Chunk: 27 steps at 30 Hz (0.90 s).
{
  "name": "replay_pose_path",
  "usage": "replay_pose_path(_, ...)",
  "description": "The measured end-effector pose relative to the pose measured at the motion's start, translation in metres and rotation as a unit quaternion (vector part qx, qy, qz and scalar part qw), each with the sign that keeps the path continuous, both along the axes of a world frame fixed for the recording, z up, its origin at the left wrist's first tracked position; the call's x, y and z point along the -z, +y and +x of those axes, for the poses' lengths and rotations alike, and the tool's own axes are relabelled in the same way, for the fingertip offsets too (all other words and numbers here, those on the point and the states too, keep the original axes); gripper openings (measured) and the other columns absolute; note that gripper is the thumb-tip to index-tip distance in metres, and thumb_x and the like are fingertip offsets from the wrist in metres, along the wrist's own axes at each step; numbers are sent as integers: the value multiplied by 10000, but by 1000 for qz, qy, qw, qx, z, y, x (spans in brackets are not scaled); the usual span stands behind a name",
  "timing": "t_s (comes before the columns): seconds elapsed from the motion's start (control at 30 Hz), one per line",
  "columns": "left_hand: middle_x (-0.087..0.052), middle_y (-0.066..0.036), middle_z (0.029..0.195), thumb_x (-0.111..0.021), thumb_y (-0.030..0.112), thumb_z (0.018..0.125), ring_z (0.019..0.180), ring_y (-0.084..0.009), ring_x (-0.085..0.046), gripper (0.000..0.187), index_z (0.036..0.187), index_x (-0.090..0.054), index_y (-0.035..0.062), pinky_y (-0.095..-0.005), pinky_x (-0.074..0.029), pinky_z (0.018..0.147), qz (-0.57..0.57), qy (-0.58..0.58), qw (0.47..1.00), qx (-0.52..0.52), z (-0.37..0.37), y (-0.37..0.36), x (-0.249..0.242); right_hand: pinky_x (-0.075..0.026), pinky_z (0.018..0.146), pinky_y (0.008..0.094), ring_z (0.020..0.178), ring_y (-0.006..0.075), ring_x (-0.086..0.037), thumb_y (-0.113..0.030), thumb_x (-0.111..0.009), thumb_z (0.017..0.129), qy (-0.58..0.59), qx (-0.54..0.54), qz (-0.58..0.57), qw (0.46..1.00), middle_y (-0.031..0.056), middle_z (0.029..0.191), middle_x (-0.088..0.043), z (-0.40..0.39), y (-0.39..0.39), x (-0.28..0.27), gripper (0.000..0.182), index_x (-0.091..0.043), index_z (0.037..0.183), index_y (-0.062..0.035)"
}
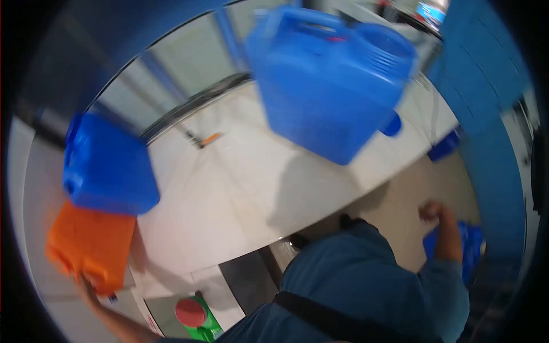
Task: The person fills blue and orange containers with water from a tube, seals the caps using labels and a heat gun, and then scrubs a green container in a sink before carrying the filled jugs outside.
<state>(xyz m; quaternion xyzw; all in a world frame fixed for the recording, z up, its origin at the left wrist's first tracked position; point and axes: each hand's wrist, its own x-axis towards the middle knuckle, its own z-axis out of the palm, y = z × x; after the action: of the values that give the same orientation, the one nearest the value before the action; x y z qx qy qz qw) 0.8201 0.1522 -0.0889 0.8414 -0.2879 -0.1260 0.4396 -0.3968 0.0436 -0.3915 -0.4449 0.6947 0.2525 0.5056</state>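
Observation:
At the left, my left hand (pixel 84 284) is at the lower edge of an orange jerrycan (pixel 94 240), its fingers closed there and partly hidden. A dark blue jerrycan (pixel 111 168) is right above the orange one. My right hand (pixel 430 212) hangs over the floor at the right, away from the table, with its fingers curled; the image is blurred, and nothing shows in it. A large lighter blue jerrycan (pixel 331 86) with an uncapped wide mouth stands on the white table (pixel 229 188). Beside its base is a round blue cap (pixel 392 124).
A small orange and black tool (pixel 205 140) lies near the table's back edge. Below the table at the lower left is a green container with a red lid (pixel 190 312). Blue items (pixel 470 246) are on the floor at the right, near a blue wall (pixel 486 74).

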Motion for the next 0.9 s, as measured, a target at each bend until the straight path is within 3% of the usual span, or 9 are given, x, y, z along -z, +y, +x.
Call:
replay_pose_path(0.03, -372, 44, 560, -539, 410, 967, 475, -58, -391, 377, 1266, -597, 187, -228, -328, 403, 42, -66, 996, -36, 3, 7, 3, -531, 604, 380, 658, 213, -637, -361, -539, 954, 8, 81, -81, 993, 97, 778, -682, 29, -20, -45, 352, -704, 919, -52)
replay_pose_path(0.1, -394, 46, 599, -582, 370, 942, 499, -57, -380, 438, 1313, -539, 142, -223, -332, 428, -27, -79, 984, -155, -30, 2, 9, -510, 536, 331, 571, 167, -624, -339, -536, 926, -10, 102, -178, 979, 81, 673, -661, 61, -68, -110, 388, -677, 694, -63)
replay_pose_path(0.2, -435, 41, 641, -584, 321, 941, 537, -53, -412, 454, 1337, -511, 113, -221, -358, 467, -88, -93, 977, -168, -134, -14, -21, -483, 536, 272, 581, 114, -593, -352, -629, 898, -105, 144, -353, 918, 37, 717, -661, 50, -132, -135, 321, -671, 804, -47)
replay_pose_path(0.33, -452, 38, 664, -579, 297, 942, 560, -53, -428, 451, 1342, -503, 103, -221, -370, 489, -117, -111, 977, -142, -219, -11, -45, -492, 671, 284, 699, 108, -571, -373, -582, 950, -173, 84, -495, 847, 33, 802, -616, 65, -221, -176, 366, -629, 988, -11)
replay_pose_path(0.47, -470, 34, 687, -573, 273, 943, 583, -52, -444, 449, 1346, -495, 92, -221, -382, 512, -134, -114, 977, -118, -305, -9, -60, -518, 816, 360, 876, 258, -667, -201, -602, 887, -102, -38, -659, 744, 152, 969, -688, 31, -328, -160, 279, -643, 1060, 14)
replay_pose_path(0.57, -483, 32, 704, -569, 255, 944, 601, -52, -456, 447, 1350, -488, 85, -220, -391, 529, -137, -103, 981, -94, -369, -3, -69, -505, 880, 411, 1002, 351, -651, -150, -580, 863, -48, -48, -699, 711, 195, 1082, -676, 2, -418, -147, 257, -656, 1061, -5)
replay_pose_path(0.7, -500, 28, 727, -564, 231, 946, 624, -51, -473, 446, 1354, -480, 74, -220, -404, 552, -137, -70, 987, -44, -448, -4, -87, -499, 893, 444, 1022, 366, -639, -150, -569, 861, 33, -44, -702, 710, 199, 1126, -658, -30, -525, -135, 258, -659, 1073, -34)
replay_pose_path(0.77, -509, 27, 739, -562, 219, 946, 635, -51, -481, 445, 1356, -476, 69, -220, -410, 563, -133, -39, 990, -11, -482, -15, -96, -517, 845, 434, 982, 359, -649, -172, -555, 887, 144, -127, -715, 672, 206, 1078, -668, -38, -563, -126, 267, -662, 1116, -84)
replay_pose_path(0.9, -545, 12, 826, -533, 100, 935, 747, -60, -524, 452, 1374, -445, 38, -230, -447, 673, -118, 70, 990, -1, -550, -57, -116, -513, 910, 451, 1069, 344, -638, -181, -520, 897, 99, -134, -658, 734, 190, 1174, -646, -34, -635, -121, 277, -658, 1115, -77)
